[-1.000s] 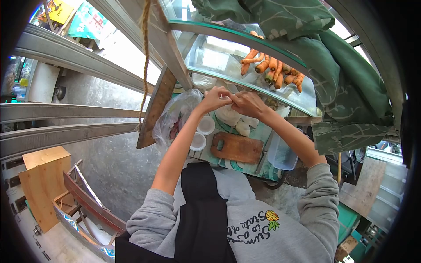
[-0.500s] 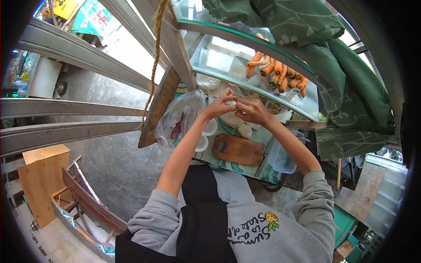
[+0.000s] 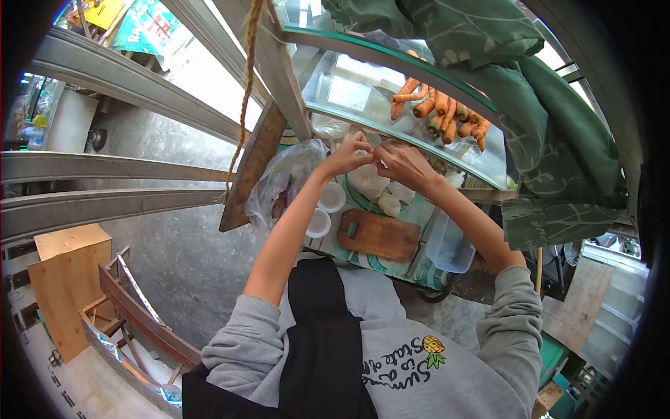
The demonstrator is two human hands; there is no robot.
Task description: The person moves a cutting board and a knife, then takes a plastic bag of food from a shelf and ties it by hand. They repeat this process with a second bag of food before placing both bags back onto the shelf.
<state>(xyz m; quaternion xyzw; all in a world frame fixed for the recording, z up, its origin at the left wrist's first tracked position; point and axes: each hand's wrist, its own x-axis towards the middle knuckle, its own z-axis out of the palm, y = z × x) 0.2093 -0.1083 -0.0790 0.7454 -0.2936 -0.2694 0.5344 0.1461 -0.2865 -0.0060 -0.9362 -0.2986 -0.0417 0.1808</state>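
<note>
My left hand [image 3: 349, 155] and my right hand [image 3: 405, 165] meet above the counter, fingers bent into pinches with the tips close together. What they pinch, if anything, is too small or hidden to make out. Just beneath them lie pale, whitish bundles [image 3: 392, 198], possibly wrapped in plastic. Nearer my body is a wooden cutting board [image 3: 379, 236] with a handle hole. Left of it stand two round white-rimmed containers [image 3: 319, 223]. A clear plastic bag [image 3: 286, 178] with reddish contents sits by my left forearm.
Ahead, a glass case [image 3: 349, 91] holds several carrots [image 3: 447, 119]. A clear plastic tub [image 3: 449, 244] stands beside my right forearm. Green patterned cloth [image 3: 551, 153] hangs at the right. A wooden post and rope [image 3: 246, 105] are at the left, near metal rails [image 3: 112, 171].
Both hands have risen slightly away from my body, still close together. More of the pale bundles and the round containers shows. My right elbow has shifted a little outward.
</note>
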